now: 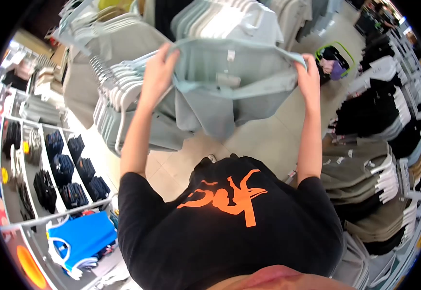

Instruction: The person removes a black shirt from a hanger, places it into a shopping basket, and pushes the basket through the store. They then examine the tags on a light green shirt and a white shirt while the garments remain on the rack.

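A pale grey-green garment [230,106] hangs stretched between my hands, its wide opening facing up and a label showing inside. My left hand [161,72] grips the left end of its edge, and my right hand [308,75] holds the right end. Both sets of fingers are closed on the fabric. Close to my left forearm, white hangers [127,89] carry similar grey-green clothes.
More hanging clothes [225,19] stand just beyond the garment. Shelves with folded dark clothes [62,169] and a blue top [82,237] are at the left. Racks of dark clothes [365,116] line the right. A green-rimmed basket [348,55] stands on the floor, upper right.
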The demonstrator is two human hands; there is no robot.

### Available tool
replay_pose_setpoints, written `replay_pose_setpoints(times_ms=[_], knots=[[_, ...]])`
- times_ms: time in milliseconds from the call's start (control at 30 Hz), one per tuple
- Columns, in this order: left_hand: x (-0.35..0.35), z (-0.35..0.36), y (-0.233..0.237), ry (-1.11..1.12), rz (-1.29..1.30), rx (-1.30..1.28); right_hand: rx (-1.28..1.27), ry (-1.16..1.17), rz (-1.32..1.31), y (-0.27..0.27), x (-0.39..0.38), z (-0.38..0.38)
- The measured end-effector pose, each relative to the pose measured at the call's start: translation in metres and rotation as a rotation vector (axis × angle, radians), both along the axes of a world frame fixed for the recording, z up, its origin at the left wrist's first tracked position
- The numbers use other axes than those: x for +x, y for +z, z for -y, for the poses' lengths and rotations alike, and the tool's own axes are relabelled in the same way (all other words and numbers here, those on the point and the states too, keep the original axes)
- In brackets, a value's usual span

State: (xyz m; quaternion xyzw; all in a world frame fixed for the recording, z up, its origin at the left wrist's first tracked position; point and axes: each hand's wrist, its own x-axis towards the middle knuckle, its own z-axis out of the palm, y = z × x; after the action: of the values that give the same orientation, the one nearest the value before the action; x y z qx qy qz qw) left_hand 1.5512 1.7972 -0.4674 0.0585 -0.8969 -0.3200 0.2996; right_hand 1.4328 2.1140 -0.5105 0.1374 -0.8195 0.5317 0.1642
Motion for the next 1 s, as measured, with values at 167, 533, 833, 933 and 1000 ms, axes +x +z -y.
replay_pose_setpoints(times_ms=[167,533,833,933,1000], knots=[[-0.118,-0.034,0.024,-0.084,0.166,0.046,0.214,-0.09,0.122,0.02,-0.065,-0.057],[-0.183,-0.19,-0.003,-0.367,0.043,0.185,-0.449,-0.028,0.182,-0.03,-0.099,-0.122],[-0.022,-0.345,-0.007,-0.931,0.041,0.024,-1.452,0.066,0.348,-0.017,0.113,-0.101],[-0.013,-0.338,-0.013,-1.092,0.259,0.171,-1.22,0.341,0.326,-0.058,0.143,-0.124],[-0.02,-0.33,-0.012,-1.075,0.415,0.209,-1.041,0.529,0.715,-0.063,0.14,-0.156]])
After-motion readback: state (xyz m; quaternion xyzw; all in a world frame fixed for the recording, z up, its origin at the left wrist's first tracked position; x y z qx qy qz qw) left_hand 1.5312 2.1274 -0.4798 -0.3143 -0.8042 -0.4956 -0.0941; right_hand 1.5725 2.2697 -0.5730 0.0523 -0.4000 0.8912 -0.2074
